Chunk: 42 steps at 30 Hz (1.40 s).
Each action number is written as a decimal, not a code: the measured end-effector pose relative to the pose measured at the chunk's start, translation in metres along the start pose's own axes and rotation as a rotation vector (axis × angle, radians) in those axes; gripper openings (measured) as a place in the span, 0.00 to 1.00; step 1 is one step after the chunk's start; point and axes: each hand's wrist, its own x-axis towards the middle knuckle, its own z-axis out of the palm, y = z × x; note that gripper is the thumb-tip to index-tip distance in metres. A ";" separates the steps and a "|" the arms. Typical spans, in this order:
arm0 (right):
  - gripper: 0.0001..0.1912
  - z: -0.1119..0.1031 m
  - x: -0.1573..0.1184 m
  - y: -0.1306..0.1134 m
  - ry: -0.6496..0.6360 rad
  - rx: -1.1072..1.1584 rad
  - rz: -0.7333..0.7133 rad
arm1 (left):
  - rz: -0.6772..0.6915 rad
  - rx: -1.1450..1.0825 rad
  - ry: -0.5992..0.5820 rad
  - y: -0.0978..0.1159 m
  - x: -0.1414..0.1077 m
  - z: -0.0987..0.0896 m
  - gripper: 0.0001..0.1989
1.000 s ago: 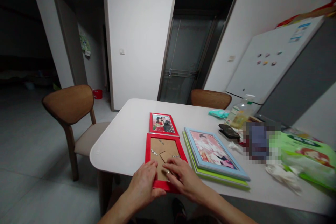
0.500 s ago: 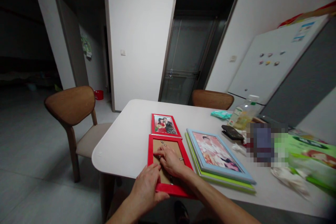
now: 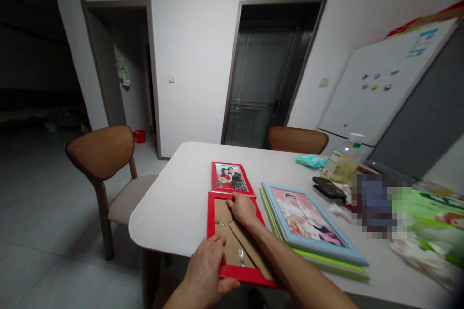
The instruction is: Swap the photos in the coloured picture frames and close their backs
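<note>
A red picture frame (image 3: 250, 276) lies face down at the table's near edge, its brown backing board (image 3: 232, 241) with metal clips facing up. My left hand (image 3: 206, 268) grips the frame's lower left corner, fingers over the left side and thumb at the bottom edge. Near the top of the backing, my right hand (image 3: 242, 208) has its fingers bent together against the board; whatever is between the fingertips is hidden. Touching the far side of this frame is a second red frame (image 3: 232, 178), face up with a photo of a couple.
Right of my hands, a blue frame (image 3: 308, 217) with a picture rests on a green frame (image 3: 337, 265). Farther right on the white table (image 3: 163, 212) are a bottle (image 3: 339, 161), a dark wallet-like object (image 3: 328, 188), and a green package (image 3: 431, 212). A chair (image 3: 105, 154) stands left.
My right hand has moved from the left-middle of the backing up to its top edge, uncovering metal clips and a diagonal strip on the board. My left hand stays at the corner.
</note>
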 end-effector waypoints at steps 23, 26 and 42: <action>0.14 -0.072 -0.088 0.016 0.135 1.228 0.200 | 0.139 -0.396 0.439 0.015 0.009 -0.003 0.16; 0.20 -0.050 -0.106 -0.008 -0.230 1.489 0.338 | -0.024 -0.787 0.444 0.043 0.013 -0.023 0.18; 0.24 -0.149 -0.037 0.142 0.259 0.490 0.288 | 0.130 -1.098 0.185 0.112 0.096 0.017 0.29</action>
